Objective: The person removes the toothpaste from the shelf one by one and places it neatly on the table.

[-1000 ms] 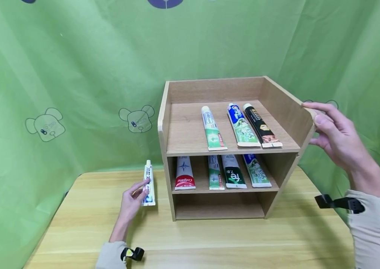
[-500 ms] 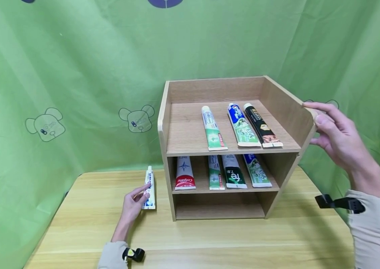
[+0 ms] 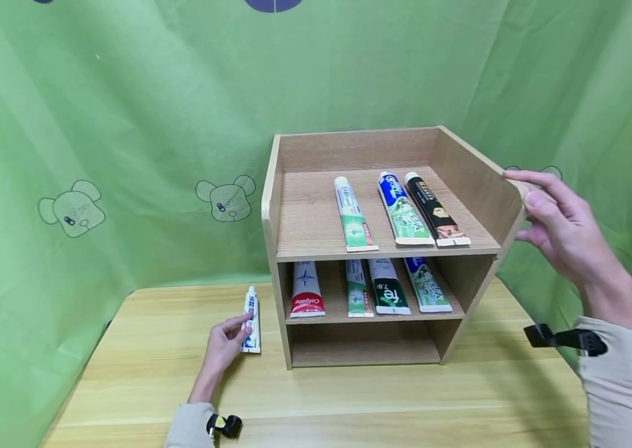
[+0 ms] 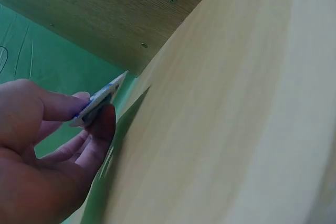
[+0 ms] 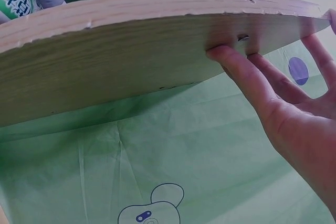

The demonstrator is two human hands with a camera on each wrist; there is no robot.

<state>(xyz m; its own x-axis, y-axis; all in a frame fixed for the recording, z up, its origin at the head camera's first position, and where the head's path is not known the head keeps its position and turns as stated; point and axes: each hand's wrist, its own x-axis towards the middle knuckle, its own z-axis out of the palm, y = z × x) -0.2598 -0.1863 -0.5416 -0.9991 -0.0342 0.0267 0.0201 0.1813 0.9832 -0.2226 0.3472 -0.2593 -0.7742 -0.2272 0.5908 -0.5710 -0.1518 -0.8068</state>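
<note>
My left hand (image 3: 223, 348) pinches a white-and-blue toothpaste tube (image 3: 251, 339) between thumb and fingers, left of the wooden shelf unit (image 3: 385, 250). In the left wrist view the toothpaste tube (image 4: 100, 100) shows edge-on between thumb and fingertips, tilted. My right hand (image 3: 568, 230) rests on the front upper corner of the unit's right side panel. Its index fingertip lies at the panel's top edge. In the right wrist view, fairly straight, spread fingers (image 5: 247, 72) touch the outer face of the panel (image 5: 131, 51).
On the top shelf lie a white-and-green tube (image 3: 354, 214), a blue-and-green tube (image 3: 405, 208) and a black tube (image 3: 436, 208). Several more tubes, one a red-and-white Colgate tube (image 3: 307, 292), lie on the middle shelf. The unit stands on a wooden table (image 3: 349, 404) before a green curtain (image 3: 170, 112).
My left hand has brought the toothpaste tube a little nearer to me and slightly to the right. The right hand stays on the side panel, and the shelved tubes have not moved.
</note>
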